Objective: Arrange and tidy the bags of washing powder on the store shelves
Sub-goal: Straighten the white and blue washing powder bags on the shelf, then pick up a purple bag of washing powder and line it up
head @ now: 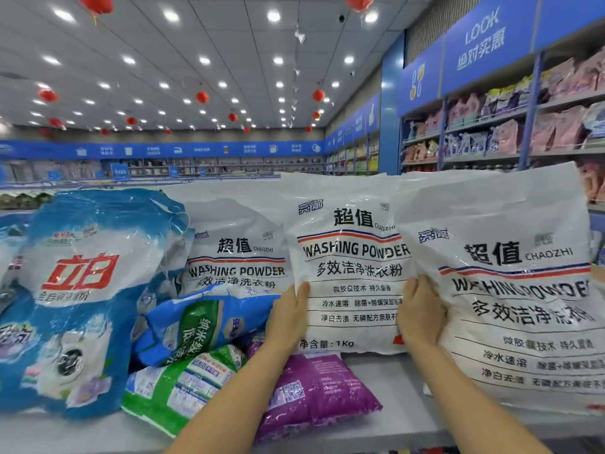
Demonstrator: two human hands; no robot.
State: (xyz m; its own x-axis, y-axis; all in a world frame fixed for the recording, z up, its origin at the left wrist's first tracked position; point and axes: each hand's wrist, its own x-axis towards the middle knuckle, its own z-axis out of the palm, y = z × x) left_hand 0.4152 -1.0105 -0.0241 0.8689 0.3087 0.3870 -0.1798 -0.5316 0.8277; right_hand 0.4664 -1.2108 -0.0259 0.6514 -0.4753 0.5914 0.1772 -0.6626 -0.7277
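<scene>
Gripping the white bag (350, 257) by its lower edges with left hand (288, 314) and right hand (420, 312), and standing it upright on the grey shelf (393, 375) between left twin (235, 253) and right twin (510, 290). Seemingly next: squaring it flush with those twins, then righting the purple bag (314, 391) lying just in front of it and the green bag (183, 391) slumped to its left. Behind it, stocked wall shelves (491, 126), blue signs (484, 37) and red lanterns (202, 97) under ceiling spots.

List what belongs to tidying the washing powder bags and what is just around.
Job: middle white bag held in left hand and right hand; right white bag; left white bag; big blue bag; green bag; purple bag; shelf.
Around: red lanterns; blue sign; wall shelves.
</scene>
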